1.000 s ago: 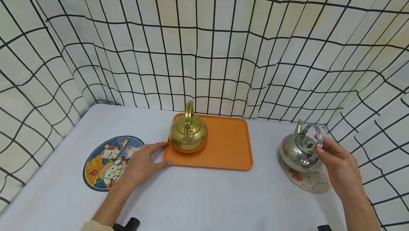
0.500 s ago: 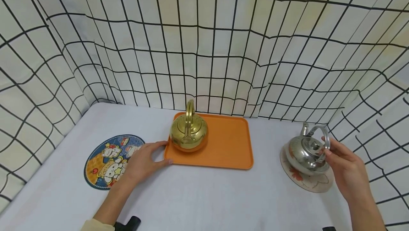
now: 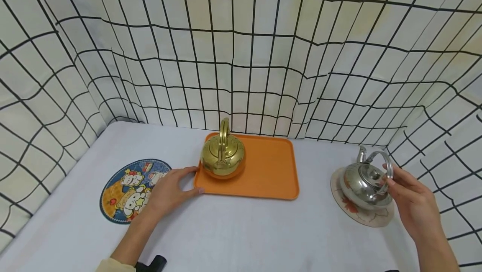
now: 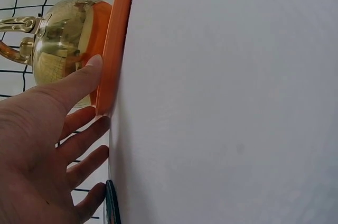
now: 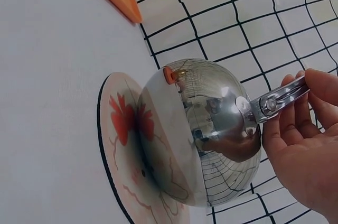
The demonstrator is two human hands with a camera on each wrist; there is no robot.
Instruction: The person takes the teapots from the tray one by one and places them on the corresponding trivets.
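Observation:
My right hand (image 3: pixel 418 205) grips the arched handle of a shiny silver kettle (image 3: pixel 363 184) between thumb and fingers. In the right wrist view the kettle's base is close over a round mat (image 5: pixel 119 123) with red shapes printed on it. At the middle of the table a brass-coloured kettle (image 3: pixel 222 155) stands upright on the left part of an orange tray (image 3: pixel 271 171). My left hand (image 3: pixel 167 194) is spread at the tray's near left corner. Its thumb lies against the near rim, the index finger at the left side; the other fingers are relaxed.
Another round mat (image 3: pixel 126 192), blue and yellow with cartoon figures, lies partly under the left forearm's line of sight. White walls with a black grid (image 3: pixel 260 54) enclose the white table (image 3: pixel 263 234) at the back and both sides.
My right hand has carried the silver kettle to the right and slightly nearer, so it sits more centrally over its mat. The left hand, tray and brass-coloured kettle have stayed in place.

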